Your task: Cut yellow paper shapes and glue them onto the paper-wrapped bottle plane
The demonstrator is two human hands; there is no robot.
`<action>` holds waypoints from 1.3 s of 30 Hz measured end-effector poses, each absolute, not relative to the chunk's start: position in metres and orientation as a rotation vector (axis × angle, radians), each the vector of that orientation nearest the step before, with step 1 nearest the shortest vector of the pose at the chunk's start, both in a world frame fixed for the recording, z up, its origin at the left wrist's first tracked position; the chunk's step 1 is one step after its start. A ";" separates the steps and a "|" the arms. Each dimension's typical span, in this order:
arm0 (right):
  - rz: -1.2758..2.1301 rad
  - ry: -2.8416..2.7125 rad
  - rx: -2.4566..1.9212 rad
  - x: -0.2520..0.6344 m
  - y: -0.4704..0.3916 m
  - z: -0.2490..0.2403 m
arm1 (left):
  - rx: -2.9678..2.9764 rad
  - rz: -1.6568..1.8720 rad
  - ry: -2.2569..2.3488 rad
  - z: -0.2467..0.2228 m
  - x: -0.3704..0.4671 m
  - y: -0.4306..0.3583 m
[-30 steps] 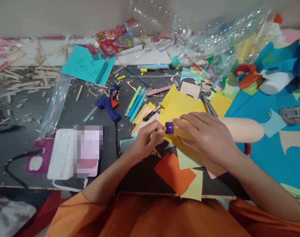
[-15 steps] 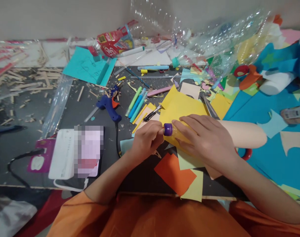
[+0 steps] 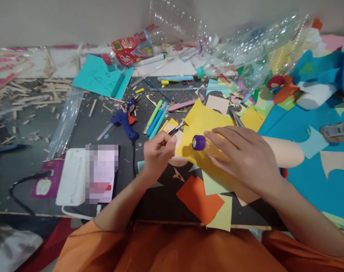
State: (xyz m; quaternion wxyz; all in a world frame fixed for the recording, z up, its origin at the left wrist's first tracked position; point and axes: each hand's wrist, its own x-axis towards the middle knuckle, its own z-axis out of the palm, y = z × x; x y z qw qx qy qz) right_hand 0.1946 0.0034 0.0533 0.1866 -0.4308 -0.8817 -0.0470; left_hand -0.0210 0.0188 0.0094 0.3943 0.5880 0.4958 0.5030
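My right hand (image 3: 240,155) is wrapped over a clear bottle lying on its side, wrapped further back in pale paper (image 3: 288,152). The bottle's purple cap (image 3: 199,142) points left, with a small pale spot on its end. Left of the cap, apart from it, my left hand (image 3: 160,153) is closed in a pinch; what it holds, if anything, is too small to name. Under the bottle lies a yellow paper sheet (image 3: 203,117). Part of a pair of scissors (image 3: 236,117) shows behind my right hand.
A blue glue gun (image 3: 126,124), several markers (image 3: 156,119) and a phone (image 3: 104,173) beside a white power bank (image 3: 71,176) lie to the left. Orange paper (image 3: 200,200) sits near the front edge. Clear plastic bottles (image 3: 245,45) are piled behind.
My left hand has moved left, away from the purple cap, whose end now shows. My right hand and the bottle have shifted and tilted slightly, with the cap a little higher.
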 end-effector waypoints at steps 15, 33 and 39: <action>-0.126 -2.563 -1.222 0.190 0.004 0.047 | 1.345 0.711 1.047 0.011 -0.005 0.023; 1.623 -0.558 -0.955 0.167 -0.008 -0.010 | 1.036 0.671 1.077 -0.005 -0.002 0.022; 1.385 -0.797 -1.067 0.184 -0.002 -0.025 | 1.905 0.642 1.426 -0.011 -0.018 0.034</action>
